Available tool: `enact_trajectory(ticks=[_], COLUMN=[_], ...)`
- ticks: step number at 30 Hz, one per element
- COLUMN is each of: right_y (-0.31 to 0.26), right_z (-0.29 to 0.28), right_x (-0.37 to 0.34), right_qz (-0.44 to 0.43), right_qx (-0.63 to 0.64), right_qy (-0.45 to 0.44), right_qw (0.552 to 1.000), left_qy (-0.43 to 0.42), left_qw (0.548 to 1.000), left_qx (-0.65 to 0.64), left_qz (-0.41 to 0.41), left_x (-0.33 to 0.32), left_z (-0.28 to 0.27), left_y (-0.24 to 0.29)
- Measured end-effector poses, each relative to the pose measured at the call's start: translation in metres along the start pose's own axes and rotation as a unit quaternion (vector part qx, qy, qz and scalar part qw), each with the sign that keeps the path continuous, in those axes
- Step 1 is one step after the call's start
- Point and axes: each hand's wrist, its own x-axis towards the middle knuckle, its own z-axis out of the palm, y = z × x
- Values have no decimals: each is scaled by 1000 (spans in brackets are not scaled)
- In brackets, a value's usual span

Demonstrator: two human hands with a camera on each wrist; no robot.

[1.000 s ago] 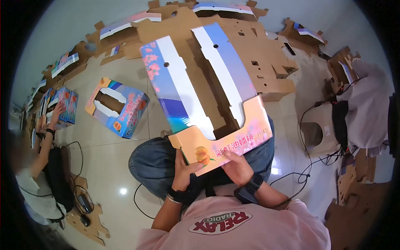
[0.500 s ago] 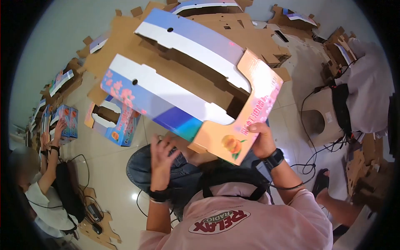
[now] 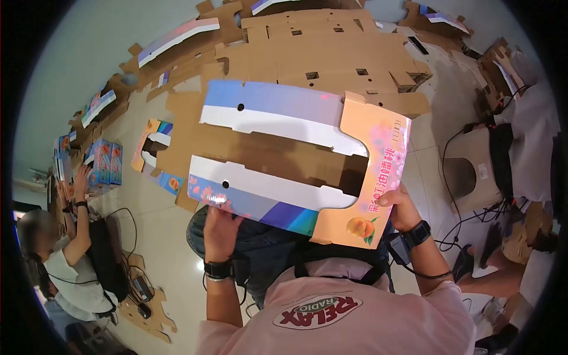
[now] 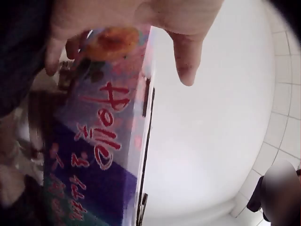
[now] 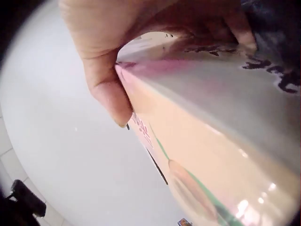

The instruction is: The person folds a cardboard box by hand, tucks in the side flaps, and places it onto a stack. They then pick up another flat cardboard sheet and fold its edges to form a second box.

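Note:
A printed cardboard fruit box (image 3: pixel 358 225) with a long opening in its top is held over the lap, its orange end turned to the right. My right hand (image 3: pixel 403 210) grips that end, thumb on the orange top panel and fingers round the outer wall; the right wrist view shows the thumb (image 5: pixel 113 101) pressed at the edge. At the near left corner, my left hand (image 3: pixel 220 232) is against the box's side, fingers mostly hidden. In the left wrist view its thumb (image 4: pixel 188 61) sticks out straight, off the top edge of the box.
Flattened brown cardboard (image 3: pixel 331 53) is stacked ahead. A smaller printed box (image 3: pixel 155 145) stands on the floor to the left, partly covered. Another person (image 3: pixel 65 254) sits at far left beside more boxes (image 3: pixel 106 163). A beige stool (image 3: pixel 470 174) and cables (image 3: pixel 452 236) are at right.
The box has swung round so its orange end points right, and it now lies more level. The left hand let go, then came to its near left side. The right hand kept its grip.

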Motion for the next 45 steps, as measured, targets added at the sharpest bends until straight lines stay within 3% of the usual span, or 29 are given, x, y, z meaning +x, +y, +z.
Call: enact_trajectory(ticks=[3, 10, 20, 26, 35, 37, 39, 41, 45], right_y=[4, -1, 1, 8, 27, 33, 32, 36, 40], right_z=[-4, 2, 3, -2, 7, 15, 22, 24, 22], right_x=[5, 5, 20, 23, 30, 36, 38, 45, 51], right_qz=[-5, -10, -6, 2, -33, -115, -85, -144, -141], right_qx=[-4, -26, -40, -21, -44, -56, -41, -68, -88], right_qy=[-10, -9, -41, -61, 14, 18, 10, 19, 31], right_qw=[1000, 1000, 998, 998, 998, 992, 996, 987, 986], left_qy=[23, 56, 80, 47, 169, 200, 209, 217, 219], left_qw=[998, 994, 985, 991, 980, 972, 967, 962, 960], left_qx=[-55, -91, -151, -121, -48, -4, 14, 31, 36], left_qz=[-35, -16, 6, 24, 99, 125, 144, 162, 171], left_x=[4, 9, 4, 3, 2, -2, -7, -9, -14], left_z=[17, 33, 17, 12, 40, 40, 47, 47, 54], left_y=[-16, -31, -58, -59, -58, -56, -53, -54, -50])
